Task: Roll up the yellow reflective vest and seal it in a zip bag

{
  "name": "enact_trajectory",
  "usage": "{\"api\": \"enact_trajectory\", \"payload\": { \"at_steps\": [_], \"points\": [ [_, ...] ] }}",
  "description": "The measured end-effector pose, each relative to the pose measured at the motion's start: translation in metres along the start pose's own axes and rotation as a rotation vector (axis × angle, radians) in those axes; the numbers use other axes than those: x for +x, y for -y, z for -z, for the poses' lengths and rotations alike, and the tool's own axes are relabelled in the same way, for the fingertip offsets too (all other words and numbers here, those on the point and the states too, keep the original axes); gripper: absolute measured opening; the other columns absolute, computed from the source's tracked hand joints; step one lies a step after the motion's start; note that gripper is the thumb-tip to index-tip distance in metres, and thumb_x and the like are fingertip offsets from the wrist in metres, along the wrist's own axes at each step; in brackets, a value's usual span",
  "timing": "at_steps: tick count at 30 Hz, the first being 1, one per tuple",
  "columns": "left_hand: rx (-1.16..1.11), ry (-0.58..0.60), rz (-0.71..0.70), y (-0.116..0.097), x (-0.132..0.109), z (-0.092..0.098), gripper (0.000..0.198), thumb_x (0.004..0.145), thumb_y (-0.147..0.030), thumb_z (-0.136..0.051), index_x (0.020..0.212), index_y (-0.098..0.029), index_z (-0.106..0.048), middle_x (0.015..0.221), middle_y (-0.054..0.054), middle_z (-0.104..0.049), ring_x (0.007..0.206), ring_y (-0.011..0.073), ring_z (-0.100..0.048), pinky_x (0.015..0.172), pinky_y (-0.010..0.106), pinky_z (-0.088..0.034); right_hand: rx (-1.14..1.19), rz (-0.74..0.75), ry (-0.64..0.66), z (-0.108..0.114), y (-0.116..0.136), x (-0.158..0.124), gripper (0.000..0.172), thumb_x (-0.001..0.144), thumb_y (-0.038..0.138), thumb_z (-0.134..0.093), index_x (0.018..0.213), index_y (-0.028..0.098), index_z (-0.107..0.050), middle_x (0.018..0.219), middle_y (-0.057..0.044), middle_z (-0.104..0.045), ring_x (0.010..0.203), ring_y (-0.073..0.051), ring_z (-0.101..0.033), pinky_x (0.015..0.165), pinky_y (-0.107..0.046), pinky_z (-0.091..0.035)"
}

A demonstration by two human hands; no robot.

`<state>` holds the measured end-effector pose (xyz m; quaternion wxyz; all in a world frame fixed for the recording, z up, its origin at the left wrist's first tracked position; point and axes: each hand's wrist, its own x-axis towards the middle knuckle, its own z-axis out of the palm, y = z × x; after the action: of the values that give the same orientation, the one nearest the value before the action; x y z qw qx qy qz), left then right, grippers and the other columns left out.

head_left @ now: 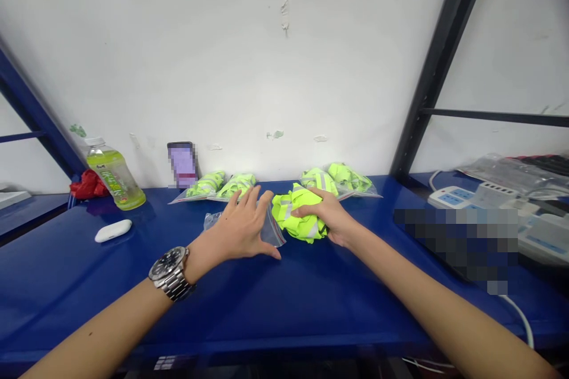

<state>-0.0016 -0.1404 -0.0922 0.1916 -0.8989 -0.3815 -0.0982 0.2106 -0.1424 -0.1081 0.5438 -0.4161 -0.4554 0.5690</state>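
My left hand (242,228), a metal watch on its wrist, lies with fingers spread flat over a clear zip bag (271,231) on the blue shelf (284,296). My right hand (329,218) is closed around a bunched neon-yellow vest with grey reflective strips (297,218), pressing it down just right of the bag's mouth. The bag looks empty under my palm.
Filled bags of the same vests lie at the wall, two at the left (220,185) and two at the right (340,179). A phone (182,164), green drink bottle (114,174), white case (113,230), red cloth (88,185); a power strip (462,196) at right.
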Motion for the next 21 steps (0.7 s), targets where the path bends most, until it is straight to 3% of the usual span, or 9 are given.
{"api": "enact_trajectory", "payload": {
  "at_steps": [3, 5, 7, 12, 17, 19, 21],
  "points": [
    [-0.184, 0.139, 0.043, 0.000, -0.004, -0.007, 0.129, 0.059, -0.086, -0.054, 0.149, -0.010, 0.000, 0.138, 0.027, -0.042, 0.122, 0.0433, -0.046, 0.098, 0.054, -0.036, -0.080, 0.009, -0.029, -0.001, 0.000, 0.000, 0.048, 0.044, 0.012, -0.082, 0.089, 0.019, -0.067, 0.073, 0.000, -0.072, 0.068, -0.021, -0.068, 0.060, -0.029, -0.055],
    [-0.248, 0.207, 0.075, 0.001, -0.004, -0.006, 0.129, 0.063, -0.082, -0.055, 0.149, -0.012, 0.010, 0.131, 0.025, -0.050, 0.117, 0.0407, -0.052, 0.092, 0.050, -0.042, -0.130, -0.002, -0.029, 0.000, 0.001, 0.000, 0.049, 0.044, 0.013, -0.083, 0.089, 0.019, -0.067, 0.075, 0.000, -0.072, 0.071, -0.021, -0.068, 0.061, -0.029, -0.054],
    [-0.264, 0.221, 0.084, 0.004, -0.001, -0.004, 0.129, 0.063, -0.081, -0.055, 0.149, -0.011, 0.010, 0.132, 0.026, -0.049, 0.120, 0.0414, -0.050, 0.091, 0.048, -0.043, -0.178, -0.013, -0.041, 0.004, 0.002, 0.000, 0.055, 0.042, 0.014, -0.084, 0.094, 0.019, -0.068, 0.081, -0.001, -0.072, 0.078, -0.023, -0.068, 0.064, -0.030, -0.054],
    [-0.252, 0.235, -0.001, 0.018, 0.004, -0.004, 0.127, 0.056, -0.083, -0.058, 0.150, -0.013, -0.010, 0.150, 0.025, -0.025, 0.136, 0.0446, -0.027, 0.099, 0.050, -0.037, -0.220, 0.012, -0.162, 0.013, 0.006, 0.001, 0.064, 0.035, 0.011, -0.086, 0.096, 0.020, -0.068, 0.096, -0.004, -0.071, 0.091, -0.026, -0.066, 0.068, -0.030, -0.053],
    [-0.342, 0.323, -0.063, 0.022, 0.016, -0.014, 0.127, 0.060, -0.077, -0.062, 0.150, -0.014, 0.002, 0.154, 0.025, -0.015, 0.140, 0.0407, -0.022, 0.109, 0.054, -0.025, -0.199, -0.025, -0.144, 0.015, 0.010, 0.001, 0.060, 0.036, 0.007, -0.084, 0.092, 0.020, -0.067, 0.083, -0.002, -0.071, 0.077, -0.023, -0.067, 0.060, -0.029, -0.051],
    [-0.375, 0.290, -0.049, 0.019, 0.020, -0.016, 0.127, 0.064, -0.072, -0.063, 0.149, -0.013, 0.010, 0.150, 0.027, -0.026, 0.136, 0.0388, -0.033, 0.110, 0.056, -0.021, -0.220, -0.019, -0.114, 0.016, 0.009, 0.002, 0.054, 0.038, 0.009, -0.083, 0.088, 0.020, -0.068, 0.079, -0.001, -0.071, 0.073, -0.022, -0.067, 0.058, -0.027, -0.050],
    [-0.377, 0.188, -0.010, 0.014, 0.021, -0.013, 0.124, 0.069, -0.064, -0.065, 0.148, -0.012, 0.015, 0.139, 0.024, -0.046, 0.128, 0.0355, -0.046, 0.110, 0.056, -0.021, -0.239, -0.003, -0.049, 0.018, 0.009, 0.003, 0.045, 0.040, 0.011, -0.083, 0.082, 0.019, -0.069, 0.071, 0.000, -0.070, 0.068, -0.020, -0.065, 0.055, -0.026, -0.049]
  ]
}}
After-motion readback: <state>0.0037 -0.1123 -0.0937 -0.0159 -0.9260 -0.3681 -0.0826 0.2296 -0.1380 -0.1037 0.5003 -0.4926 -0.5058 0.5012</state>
